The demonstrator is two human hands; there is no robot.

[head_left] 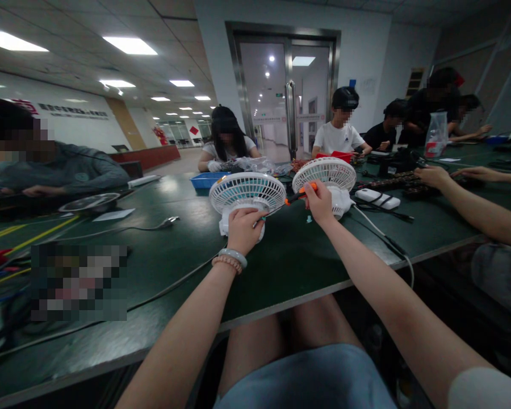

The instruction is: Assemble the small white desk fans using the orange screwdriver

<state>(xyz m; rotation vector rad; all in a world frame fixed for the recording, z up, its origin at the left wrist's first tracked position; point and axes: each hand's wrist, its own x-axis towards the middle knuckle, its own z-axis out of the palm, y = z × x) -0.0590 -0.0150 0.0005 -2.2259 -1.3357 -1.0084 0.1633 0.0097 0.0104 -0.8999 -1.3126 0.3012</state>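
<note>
Two white fans rest on the dark green table. My left hand is closed at the back of the left fan, its fingers pressed together near the screwdriver's tip; whether it pinches the tip or a small part is unclear. In my right hand is an orange and black screwdriver, its shaft pointing left toward my left hand. The right fan stands just behind my right hand. A small light-blue piece lies on the table between the fans.
A blue tray and a red tray are beyond the fans. A white power strip lies at right. Cables cross the table. Several people sit around it; another person's hand is at right.
</note>
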